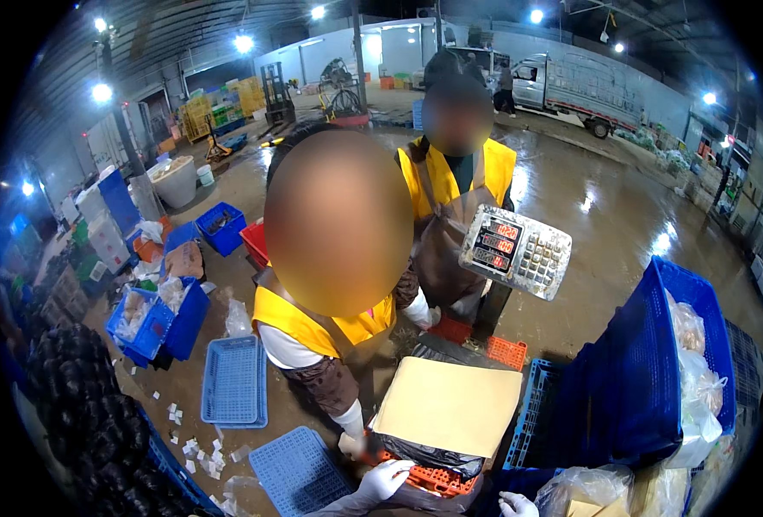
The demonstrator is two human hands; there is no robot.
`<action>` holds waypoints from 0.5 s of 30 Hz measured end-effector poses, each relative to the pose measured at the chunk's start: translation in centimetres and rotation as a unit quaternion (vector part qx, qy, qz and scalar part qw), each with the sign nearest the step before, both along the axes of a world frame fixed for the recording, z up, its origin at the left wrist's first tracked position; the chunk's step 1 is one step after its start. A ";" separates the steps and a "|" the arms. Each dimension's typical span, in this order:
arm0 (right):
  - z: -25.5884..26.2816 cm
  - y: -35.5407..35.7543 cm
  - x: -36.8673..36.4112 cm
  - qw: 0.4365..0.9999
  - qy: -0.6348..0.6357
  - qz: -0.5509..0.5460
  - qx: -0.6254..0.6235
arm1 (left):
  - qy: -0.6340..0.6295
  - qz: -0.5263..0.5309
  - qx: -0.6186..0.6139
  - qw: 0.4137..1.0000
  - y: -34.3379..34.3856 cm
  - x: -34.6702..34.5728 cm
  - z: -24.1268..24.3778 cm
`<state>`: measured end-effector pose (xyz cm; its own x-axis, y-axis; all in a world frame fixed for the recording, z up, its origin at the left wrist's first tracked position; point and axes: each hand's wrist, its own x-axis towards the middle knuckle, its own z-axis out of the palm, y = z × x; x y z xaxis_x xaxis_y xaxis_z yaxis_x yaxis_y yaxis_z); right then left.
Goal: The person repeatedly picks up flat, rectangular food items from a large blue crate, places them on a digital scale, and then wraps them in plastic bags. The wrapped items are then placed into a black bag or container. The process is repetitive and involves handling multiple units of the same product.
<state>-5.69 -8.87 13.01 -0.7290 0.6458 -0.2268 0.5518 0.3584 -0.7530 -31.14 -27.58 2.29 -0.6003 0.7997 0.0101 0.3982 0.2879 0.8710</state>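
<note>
My left hand (pixel 386 479), in a white glove, is at the near left edge of an orange plastic crate (pixel 443 479); its fingers bend over the rim, though their grip is not clear. Black plastic film lines the crate, and a sheet of tan paper (pixel 449 406) lies across the top. At the bottom edge, right of the crate, my right hand (pixel 517 504) is white-gloved and partly cut off, with its fingers apart and nothing seen in them. A co-worker's gloved hand (pixel 352 446) touches the crate's left side.
Two people in yellow vests stand opposite. A weighing scale's display head (pixel 517 251) rises beyond the crate. Stacked blue crates (pixel 666 362) holding bagged goods stand at the right. Flat blue baskets (pixel 233 381) lie on the wet floor at the left, near dark filled net bags (pixel 91 413).
</note>
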 end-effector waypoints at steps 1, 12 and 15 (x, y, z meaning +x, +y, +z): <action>0.2 0.0 -0.1 1.000 0.003 0.002 -0.001 | -0.008 0.000 0.002 1.000 0.1 0.0 0.4; -0.5 0.9 -0.6 0.999 0.036 0.033 0.015 | -0.020 -0.042 -0.126 0.991 1.1 0.0 -3.1; -1.4 1.2 0.0 0.998 0.042 0.036 0.006 | -0.035 -0.050 -0.144 0.988 1.0 0.0 -3.6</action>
